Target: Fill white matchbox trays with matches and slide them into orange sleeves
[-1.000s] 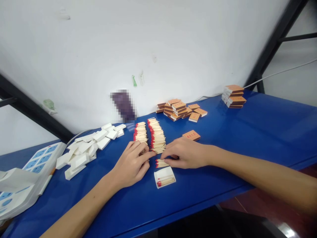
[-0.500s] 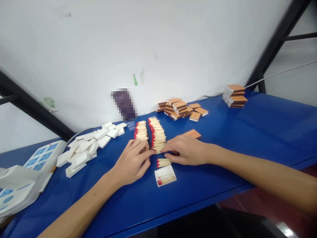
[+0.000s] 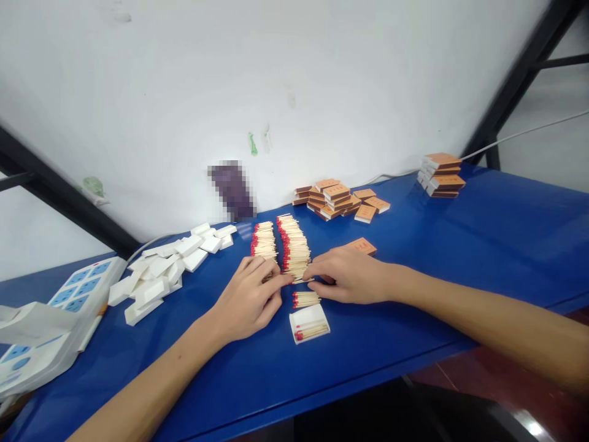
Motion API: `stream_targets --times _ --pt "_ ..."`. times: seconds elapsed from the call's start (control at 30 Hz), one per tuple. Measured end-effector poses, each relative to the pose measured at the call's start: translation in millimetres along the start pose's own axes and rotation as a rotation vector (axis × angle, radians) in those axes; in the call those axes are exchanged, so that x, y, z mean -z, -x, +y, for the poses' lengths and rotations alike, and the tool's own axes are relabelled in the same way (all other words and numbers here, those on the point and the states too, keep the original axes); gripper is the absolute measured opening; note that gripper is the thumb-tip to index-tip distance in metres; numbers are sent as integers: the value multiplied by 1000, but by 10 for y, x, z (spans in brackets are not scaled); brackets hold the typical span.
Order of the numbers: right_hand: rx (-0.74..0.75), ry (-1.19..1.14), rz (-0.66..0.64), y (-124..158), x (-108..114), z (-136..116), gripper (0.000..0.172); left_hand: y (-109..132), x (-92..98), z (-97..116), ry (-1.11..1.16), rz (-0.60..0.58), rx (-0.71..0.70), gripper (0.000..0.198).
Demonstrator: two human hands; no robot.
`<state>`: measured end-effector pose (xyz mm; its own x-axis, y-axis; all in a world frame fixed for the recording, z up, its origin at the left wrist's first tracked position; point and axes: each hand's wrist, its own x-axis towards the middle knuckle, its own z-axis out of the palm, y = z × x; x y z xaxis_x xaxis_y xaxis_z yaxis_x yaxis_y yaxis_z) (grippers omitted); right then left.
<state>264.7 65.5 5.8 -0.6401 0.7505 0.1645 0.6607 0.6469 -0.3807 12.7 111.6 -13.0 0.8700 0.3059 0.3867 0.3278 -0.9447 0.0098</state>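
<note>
Two rows of red-tipped matches (image 3: 292,245) lie on the blue table (image 3: 460,258). My left hand (image 3: 251,298) and my right hand (image 3: 347,275) meet at the near end of the right row, fingertips pinched on a few matches there. Just in front of them lies a small loose bundle of matches (image 3: 305,299). Nearer still sits an open white matchbox tray (image 3: 310,323) with some matches in it. An orange matchbox sleeve (image 3: 362,246) lies behind my right hand.
A heap of white empty trays (image 3: 161,270) lies at the left, beside a white power strip (image 3: 50,325). Orange matchboxes are piled at the back (image 3: 338,201) and stacked at the far right (image 3: 440,175). The table's front edge runs close below.
Both hands have slid a little away from me, up to the end of the right match row. The loose bundle that the right hand covered now lies uncovered on the table.
</note>
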Motion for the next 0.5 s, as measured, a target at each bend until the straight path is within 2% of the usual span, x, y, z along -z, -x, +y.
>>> stream_targets --times 0.5 --pt "-3 -30 -15 3 8 -3 15 -3 13 7 20 -24 -3 30"
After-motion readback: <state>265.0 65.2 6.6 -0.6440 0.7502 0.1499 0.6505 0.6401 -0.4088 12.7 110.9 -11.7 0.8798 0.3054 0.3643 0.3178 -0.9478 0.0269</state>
